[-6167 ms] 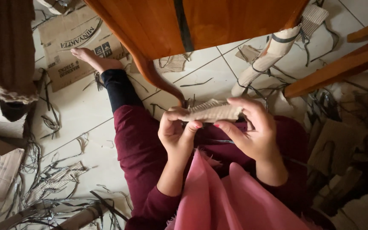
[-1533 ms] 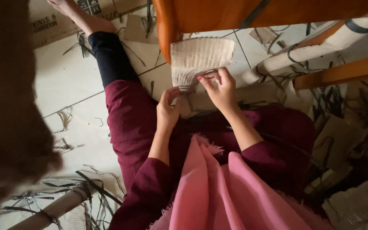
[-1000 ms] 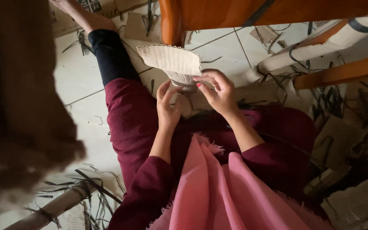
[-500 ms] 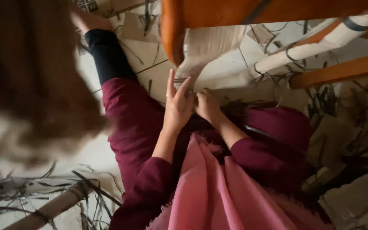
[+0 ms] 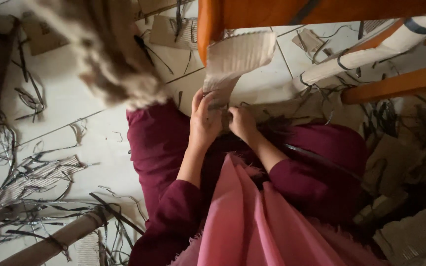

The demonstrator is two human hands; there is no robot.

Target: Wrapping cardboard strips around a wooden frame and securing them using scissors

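Since a moment earlier the hands have dropped toward the lap and the corrugated cardboard piece (image 5: 235, 61) now stands taller against the orange chair leg (image 5: 209, 27). The left hand (image 5: 204, 120) curls closed around the piece's narrow lower end; the right hand (image 5: 242, 123) pinches it from the other side, fingers seemingly bent, though blur hides the fingertips. One ribbed, pale piece is held. Flat brown cardboard sheets (image 5: 166, 30) lie beyond on the white tiled floor (image 5: 75, 143), among dark cut strips (image 5: 30, 101).
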